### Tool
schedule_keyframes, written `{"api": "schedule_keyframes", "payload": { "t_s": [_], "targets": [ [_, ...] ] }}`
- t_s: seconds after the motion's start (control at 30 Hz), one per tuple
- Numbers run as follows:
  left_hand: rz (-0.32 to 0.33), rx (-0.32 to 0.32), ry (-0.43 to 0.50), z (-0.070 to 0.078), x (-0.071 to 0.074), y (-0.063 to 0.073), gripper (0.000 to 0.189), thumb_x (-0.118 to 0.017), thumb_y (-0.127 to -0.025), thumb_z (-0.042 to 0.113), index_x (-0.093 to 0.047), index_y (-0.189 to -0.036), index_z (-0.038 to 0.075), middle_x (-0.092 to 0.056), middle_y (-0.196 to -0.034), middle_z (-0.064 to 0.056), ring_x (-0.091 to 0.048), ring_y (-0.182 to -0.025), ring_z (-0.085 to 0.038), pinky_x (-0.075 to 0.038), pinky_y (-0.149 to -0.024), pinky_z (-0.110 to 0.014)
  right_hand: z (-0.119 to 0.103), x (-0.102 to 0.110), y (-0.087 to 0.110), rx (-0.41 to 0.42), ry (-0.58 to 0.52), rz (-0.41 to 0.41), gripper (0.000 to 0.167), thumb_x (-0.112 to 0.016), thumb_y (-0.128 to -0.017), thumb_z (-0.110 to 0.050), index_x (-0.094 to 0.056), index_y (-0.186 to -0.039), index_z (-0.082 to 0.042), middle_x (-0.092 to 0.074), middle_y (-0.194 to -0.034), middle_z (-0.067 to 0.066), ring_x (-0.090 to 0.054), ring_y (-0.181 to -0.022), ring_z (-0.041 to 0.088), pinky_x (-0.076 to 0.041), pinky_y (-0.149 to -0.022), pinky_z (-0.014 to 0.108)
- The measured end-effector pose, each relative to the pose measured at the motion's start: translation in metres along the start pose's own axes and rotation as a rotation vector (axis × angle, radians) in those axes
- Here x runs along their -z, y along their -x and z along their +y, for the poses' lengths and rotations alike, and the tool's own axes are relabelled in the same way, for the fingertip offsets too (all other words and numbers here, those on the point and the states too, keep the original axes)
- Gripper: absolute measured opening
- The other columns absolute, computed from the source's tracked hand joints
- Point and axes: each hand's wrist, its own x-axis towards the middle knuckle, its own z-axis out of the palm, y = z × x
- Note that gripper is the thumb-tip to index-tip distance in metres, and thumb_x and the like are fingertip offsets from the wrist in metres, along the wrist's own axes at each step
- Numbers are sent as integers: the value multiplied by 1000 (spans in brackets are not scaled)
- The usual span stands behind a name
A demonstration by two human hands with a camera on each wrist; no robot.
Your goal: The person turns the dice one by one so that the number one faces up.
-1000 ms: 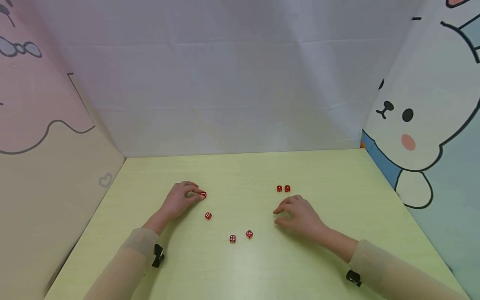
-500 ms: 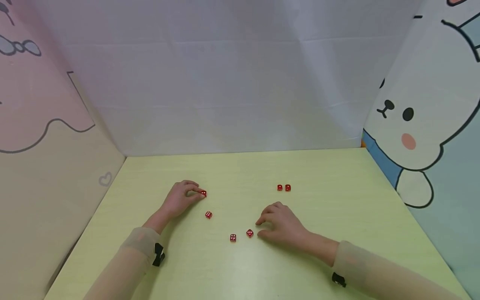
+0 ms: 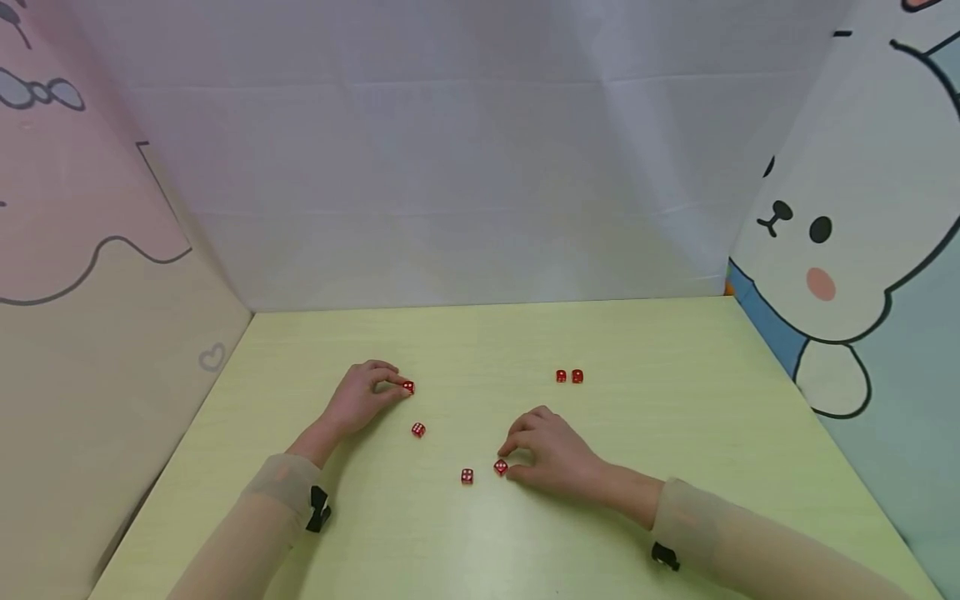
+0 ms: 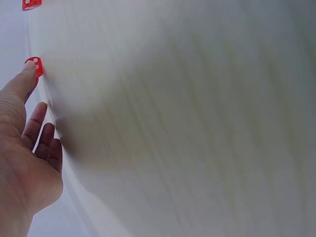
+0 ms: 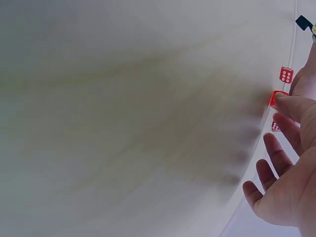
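My left hand (image 3: 362,400) pinches a small red die (image 3: 408,387) with white pips between thumb and forefinger at the left of the table. In the left wrist view the thumb lies over part of that die (image 4: 35,64). On the near middle of the table, my right hand (image 3: 553,454) has its thumb and forefinger spread around a second red die (image 3: 501,467), thumb tip right beside it and forefinger tip just beyond it. The right wrist view has the thumb overlapping this die (image 5: 276,100).
Loose dice lie close by: one die (image 3: 467,476) left of my right hand and another die (image 3: 418,430) nearer me than my left hand. Two dice (image 3: 569,377) sit side by side farther back at the right. Cloth walls (image 3: 480,192) bound the pale yellow table (image 3: 480,342).
My right hand has moved left and slightly toward me, from below the paired dice to the near middle die. My left hand and its die have stayed put.
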Motion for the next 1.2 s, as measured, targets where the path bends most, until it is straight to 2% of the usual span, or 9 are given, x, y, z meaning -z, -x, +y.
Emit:
{"api": "schedule_keyframes", "payload": {
  "t_s": [0.47,0.6,0.83,1.0,1.2],
  "targets": [
    [-1,1,-1,2,0,-1,24,-77,-94,34,-80,-108,15,-63,-132,-12,-50,-127,-41,-36,-109,-58,-1,2,-2,42,7,9,11,-84,-86,-25,-80,-95,-28,-64,-106,-12,-51,-109,16,-45,-97,38],
    [3,-3,-7,4,1,-1,24,-77,-94,33,-80,-108,14,-63,-131,-12,-50,-126,-41,-36,-109,-58,0,5,-1,31,22,29,9,-84,-85,-26,-80,-93,-27,-64,-105,-11,-52,-108,16,-45,-97,39],
    [6,-2,-1,5,1,1,23,-77,-94,31,-80,-108,13,-63,-131,-13,-50,-126,-42,-36,-108,-59,12,20,10,-74,19,82,10,-83,-84,-23,-80,-93,-27,-63,-104,-12,-51,-108,16,-45,-97,39],
    [9,-7,-7,5,1,2,23,-77,-94,30,-80,-108,13,-63,-131,-13,-50,-125,-42,-36,-108,-59,25,34,22,-177,-4,104,11,-83,-84,-22,-80,-94,-27,-63,-105,-12,-51,-112,19,-46,-98,42],
    [7,-10,-13,1,0,2,23,-77,-94,31,-80,-109,13,-63,-131,-13,-51,-124,-41,-37,-108,-58,43,45,33,-258,-3,133,11,-83,-86,-21,-80,-94,-27,-64,-105,-9,-51,-113,23,-45,-98,45]
  ]
}}
